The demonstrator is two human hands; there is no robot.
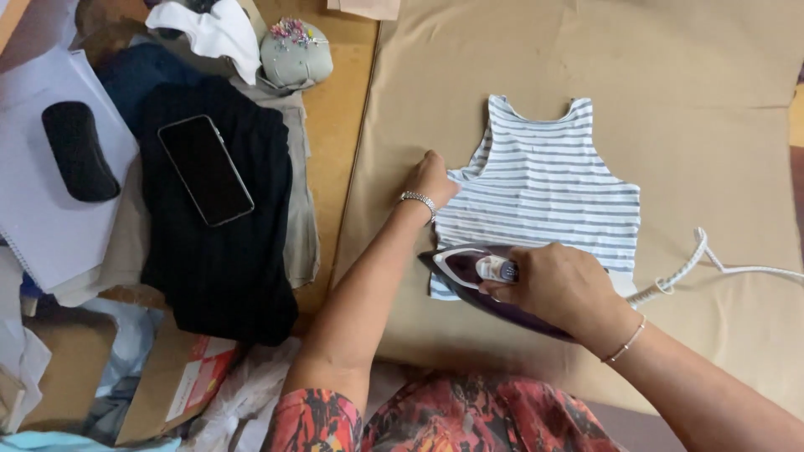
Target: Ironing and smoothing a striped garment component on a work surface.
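Two hands at work: my right hand (563, 286) clamps the purple-and-white steam iron (486, 280), nose pointing left, on the hem of the small blue-and-white striped sleeveless top (544, 188), whose left edge my left hand (431, 178) presses flat.

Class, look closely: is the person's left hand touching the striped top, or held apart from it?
Touching. The head view shows the left hand pressed on the striped top at its left armhole edge, no gap visible, while the right hand grips the iron.

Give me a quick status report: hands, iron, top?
Left hand pins striped top flat. Right hand grips purple iron on top's hem. Cord trails right, clear.
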